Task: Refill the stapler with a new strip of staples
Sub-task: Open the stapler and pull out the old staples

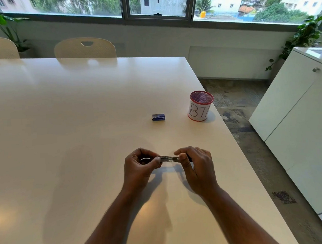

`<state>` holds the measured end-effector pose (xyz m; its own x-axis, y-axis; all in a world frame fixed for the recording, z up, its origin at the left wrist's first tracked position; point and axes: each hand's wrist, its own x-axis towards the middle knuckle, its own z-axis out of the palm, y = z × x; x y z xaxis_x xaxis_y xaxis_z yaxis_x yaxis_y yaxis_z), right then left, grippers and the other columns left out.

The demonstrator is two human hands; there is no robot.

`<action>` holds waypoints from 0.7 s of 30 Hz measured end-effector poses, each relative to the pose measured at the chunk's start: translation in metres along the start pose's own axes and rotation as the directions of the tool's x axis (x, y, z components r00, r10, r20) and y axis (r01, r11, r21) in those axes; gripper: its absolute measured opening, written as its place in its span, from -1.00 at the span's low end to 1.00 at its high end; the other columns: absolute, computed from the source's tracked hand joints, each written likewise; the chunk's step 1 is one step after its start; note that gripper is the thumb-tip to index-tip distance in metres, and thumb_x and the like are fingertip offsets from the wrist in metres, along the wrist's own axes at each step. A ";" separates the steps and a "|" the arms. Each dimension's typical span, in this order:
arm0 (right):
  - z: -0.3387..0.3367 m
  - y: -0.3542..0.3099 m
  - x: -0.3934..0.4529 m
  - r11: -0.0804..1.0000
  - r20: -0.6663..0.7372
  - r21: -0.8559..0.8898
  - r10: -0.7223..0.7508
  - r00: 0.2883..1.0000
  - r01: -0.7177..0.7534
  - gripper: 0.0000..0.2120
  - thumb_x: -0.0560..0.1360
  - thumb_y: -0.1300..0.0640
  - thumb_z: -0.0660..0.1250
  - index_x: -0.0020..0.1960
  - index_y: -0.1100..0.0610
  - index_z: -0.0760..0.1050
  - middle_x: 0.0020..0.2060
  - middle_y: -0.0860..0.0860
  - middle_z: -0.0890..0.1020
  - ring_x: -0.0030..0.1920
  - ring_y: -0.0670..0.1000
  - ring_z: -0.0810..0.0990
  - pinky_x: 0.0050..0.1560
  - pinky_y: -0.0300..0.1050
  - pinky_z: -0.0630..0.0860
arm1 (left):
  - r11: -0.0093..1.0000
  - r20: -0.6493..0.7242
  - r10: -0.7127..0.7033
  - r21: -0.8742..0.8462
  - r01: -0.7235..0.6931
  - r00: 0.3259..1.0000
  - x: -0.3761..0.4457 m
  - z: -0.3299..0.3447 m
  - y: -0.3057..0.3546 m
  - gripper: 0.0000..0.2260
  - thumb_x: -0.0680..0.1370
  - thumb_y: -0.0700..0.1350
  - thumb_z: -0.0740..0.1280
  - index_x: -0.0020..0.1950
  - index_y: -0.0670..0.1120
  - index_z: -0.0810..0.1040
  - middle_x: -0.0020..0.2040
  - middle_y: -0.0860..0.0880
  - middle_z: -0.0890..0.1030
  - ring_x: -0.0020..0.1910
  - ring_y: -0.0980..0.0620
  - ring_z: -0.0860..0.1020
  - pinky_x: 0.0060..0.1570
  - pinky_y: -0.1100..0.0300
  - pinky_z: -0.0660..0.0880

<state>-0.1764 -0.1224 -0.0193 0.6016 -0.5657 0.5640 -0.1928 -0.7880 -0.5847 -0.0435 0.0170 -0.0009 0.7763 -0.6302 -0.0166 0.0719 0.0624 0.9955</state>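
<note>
Hands, left (138, 166) and right (194, 162), gripped the opened stapler (167, 159); next, fetching staples from the blue box (158, 117) beyond it.

Two bare forearms entering from the lower edge of the frame, no sleeves in view. Left hand (138, 167) and right hand (196, 165) uncovered: no gloves, rings, watch or wristbands visible. Short fingernails, as far as discernible.
</note>
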 end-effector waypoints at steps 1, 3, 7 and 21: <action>0.000 0.000 0.000 1.000 -0.001 0.001 0.004 1.000 -0.004 -0.42 0.70 -0.33 -0.05 0.03 -0.02 0.64 -0.15 -0.21 0.68 -0.14 -0.17 0.60 0.05 -0.01 0.45 | 1.000 0.010 0.002 0.006 -0.002 1.000 0.000 0.000 0.000 -0.91 0.49 -0.37 0.49 -0.07 -0.25 0.63 -0.13 -0.22 0.72 -0.14 -0.13 0.73 -0.07 0.09 0.69; 0.001 0.000 0.000 1.000 -0.003 -0.001 0.010 1.000 -0.010 -0.43 0.70 -0.33 -0.04 0.03 -0.02 0.63 -0.16 -0.22 0.68 -0.14 -0.18 0.60 0.06 0.00 0.46 | 1.000 0.024 0.005 0.018 -0.005 1.000 0.000 0.000 0.000 -0.89 0.48 -0.36 0.51 -0.08 -0.23 0.63 -0.14 -0.21 0.73 -0.16 -0.10 0.73 -0.07 0.09 0.69; 0.001 0.000 0.000 1.000 0.008 -0.005 0.028 1.000 -0.028 -0.43 0.69 -0.34 -0.03 0.03 -0.02 0.63 -0.15 -0.22 0.69 -0.12 -0.17 0.62 0.10 0.07 0.48 | 0.999 0.043 0.009 0.048 -0.011 0.999 0.001 0.001 0.002 -0.86 0.45 -0.34 0.55 -0.09 -0.23 0.61 -0.15 -0.23 0.72 -0.19 -0.10 0.70 -0.12 0.11 0.67; -0.002 -0.005 -0.002 0.999 0.017 -0.026 0.025 1.000 -0.024 -0.38 0.69 -0.35 -0.05 0.04 0.01 0.65 -0.11 -0.18 0.71 -0.12 -0.17 0.63 0.11 0.05 0.47 | 0.988 0.088 -0.046 0.154 0.032 0.995 0.001 0.005 0.006 -0.79 0.36 -0.21 0.65 -0.16 -0.15 0.64 -0.29 -0.06 0.66 -0.31 0.05 0.60 -0.22 0.11 0.57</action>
<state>-0.1780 -0.1179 -0.0163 0.6094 -0.5809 0.5396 -0.2273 -0.7800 -0.5830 -0.0454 0.0134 0.0055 0.7139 -0.6982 -0.0538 -0.0008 -0.0776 0.9970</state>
